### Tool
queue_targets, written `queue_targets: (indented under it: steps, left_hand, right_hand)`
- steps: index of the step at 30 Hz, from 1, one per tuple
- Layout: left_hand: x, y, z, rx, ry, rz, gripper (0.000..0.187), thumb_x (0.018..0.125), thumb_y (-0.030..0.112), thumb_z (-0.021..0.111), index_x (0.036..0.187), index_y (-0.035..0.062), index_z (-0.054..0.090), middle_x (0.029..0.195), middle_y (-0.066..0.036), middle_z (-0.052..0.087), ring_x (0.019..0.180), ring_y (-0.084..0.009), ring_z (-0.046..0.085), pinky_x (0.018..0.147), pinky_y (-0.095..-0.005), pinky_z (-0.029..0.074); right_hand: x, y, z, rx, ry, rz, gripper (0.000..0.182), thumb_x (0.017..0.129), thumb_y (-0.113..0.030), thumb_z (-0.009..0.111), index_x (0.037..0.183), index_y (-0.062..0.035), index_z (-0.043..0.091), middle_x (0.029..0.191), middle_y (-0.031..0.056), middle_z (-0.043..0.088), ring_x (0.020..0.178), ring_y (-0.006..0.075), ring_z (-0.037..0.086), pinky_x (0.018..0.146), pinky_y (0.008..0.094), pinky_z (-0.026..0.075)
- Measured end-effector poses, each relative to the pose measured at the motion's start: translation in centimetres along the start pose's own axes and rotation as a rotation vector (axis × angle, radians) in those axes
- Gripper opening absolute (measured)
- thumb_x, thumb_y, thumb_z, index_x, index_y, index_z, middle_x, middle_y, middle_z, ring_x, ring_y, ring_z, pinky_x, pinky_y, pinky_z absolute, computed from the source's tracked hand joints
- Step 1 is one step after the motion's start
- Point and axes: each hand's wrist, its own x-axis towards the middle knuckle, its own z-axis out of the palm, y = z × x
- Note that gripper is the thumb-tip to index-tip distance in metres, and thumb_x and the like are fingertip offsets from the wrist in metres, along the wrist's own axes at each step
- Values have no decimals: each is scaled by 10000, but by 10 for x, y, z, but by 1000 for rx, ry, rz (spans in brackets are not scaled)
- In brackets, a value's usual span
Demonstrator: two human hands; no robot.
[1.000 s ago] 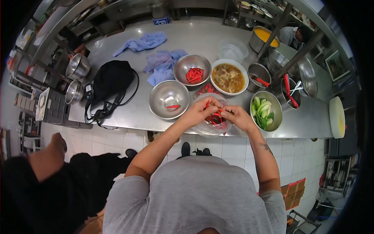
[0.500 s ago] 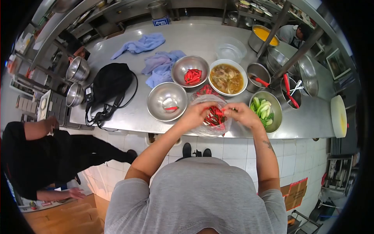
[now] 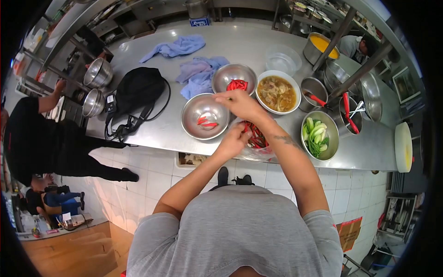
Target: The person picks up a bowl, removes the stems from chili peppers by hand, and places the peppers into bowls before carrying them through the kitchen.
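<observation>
My left hand (image 3: 234, 140) is at the left side of an open plastic bag (image 3: 258, 153) of red chillies (image 3: 258, 138), its fingers closed around something too small to make out. My right hand (image 3: 234, 102) reaches across above it, over the right rim of a steel bowl (image 3: 190, 118); its fingers are pinched together and what they hold, if anything, is hidden. A few red chilli pieces (image 3: 208, 123) lie in that bowl. Behind it, a second steel bowl (image 3: 219, 78) contains several red chillies (image 3: 237, 85), partly hidden by my right hand.
On the steel table (image 3: 157, 134) are a black bag (image 3: 138, 92), blue cloths (image 3: 200, 76), a bowl of soup (image 3: 277, 94), a bowl of green vegetables (image 3: 318, 134) and steel pots (image 3: 314, 91). A person in black (image 3: 41, 138) stands at the left.
My right hand has moved left from the plastic bag to the steel bowl. More chilli pieces lie in that bowl. The person in black has moved.
</observation>
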Motion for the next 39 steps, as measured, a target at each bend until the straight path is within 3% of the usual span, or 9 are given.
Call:
queue_targets:
  steps: [4, 11, 18, 21, 26, 27, 32, 34, 39]
  left_hand:
    - [-8, 31, -14, -479, 90, -91, 151, 901, 92, 531, 1036, 30, 507, 781, -26, 527, 667, -92, 533, 588, -234, 449]
    - [6, 42, -10, -575, 157, -103, 94, 880, 68, 559, 959, 44, 514, 771, -28, 557, 659, -95, 538, 569, -231, 437]
    - [20, 57, -23, -823, 10, -239, 82, 894, 95, 552, 924, 20, 538, 712, -27, 551, 584, -108, 517, 528, -243, 421]
    - [22, 50, -43, -722, 3, -303, 86, 890, 107, 556, 915, 25, 554, 698, -20, 548, 547, -107, 493, 515, -244, 417]
    - [4, 48, -81, 715, 497, 280, 135, 789, 43, 556, 917, 7, 577, 785, -96, 558, 721, -242, 550, 651, -349, 464]
    - [0, 46, -82, 1023, 580, 457, 168, 762, 14, 549, 927, 2, 579, 811, -115, 560, 773, -274, 557, 693, -375, 469]
    - [0, 30, -13, 780, -143, 520, 352, 643, -36, 588, 992, 4, 562, 934, -151, 577, 885, -337, 562, 770, -413, 446]
    - [20, 9, 11, 863, 36, 508, 381, 658, -8, 596, 1035, 3, 546, 967, -154, 580, 905, -344, 567, 777, -426, 451]
    - [37, 15, 14, 1037, -120, 272, 413, 708, 81, 615, 1110, 46, 528, 1050, -160, 582, 975, -342, 569, 796, -429, 463]
  right_hand:
    - [-57, -10, -39, -9, 196, 120, 252, 836, -255, 605, 938, -37, 680, 838, 160, 663, 801, 227, 646, 719, 325, 476]
    - [-114, -17, -34, -214, 146, 26, 151, 795, -160, 619, 836, -15, 638, 808, 156, 621, 772, 334, 589, 703, 395, 455]
    - [-110, -14, -39, -224, 133, -111, 133, 830, -133, 571, 868, -6, 569, 837, 151, 579, 814, 315, 567, 712, 394, 440]
    - [-107, -17, -40, 30, 84, -40, 118, 843, -127, 556, 869, -12, 554, 807, 99, 560, 730, 227, 532, 638, 333, 408]
    - [-131, 24, -63, 1246, 154, 224, 128, 846, -167, 482, 798, -50, 470, 713, 30, 465, 512, 56, 370, 420, 182, 251]
    - [-140, 27, -63, 1206, 162, 258, 181, 832, -226, 451, 753, -67, 416, 703, 43, 453, 500, 74, 354, 411, 188, 262]
    - [-152, 31, -40, 1238, 197, 452, 167, 827, -201, 469, 741, -60, 441, 676, 50, 465, 470, 77, 362, 370, 191, 237]
    - [-149, 32, -32, 1158, 184, 554, 138, 823, -170, 476, 753, -51, 463, 657, 47, 466, 452, 77, 363, 365, 189, 234]
    - [-143, 41, -26, 584, 449, 698, 363, 853, -109, 413, 1172, 4, 542, 706, 49, 546, 502, 125, 485, 491, 251, 419]
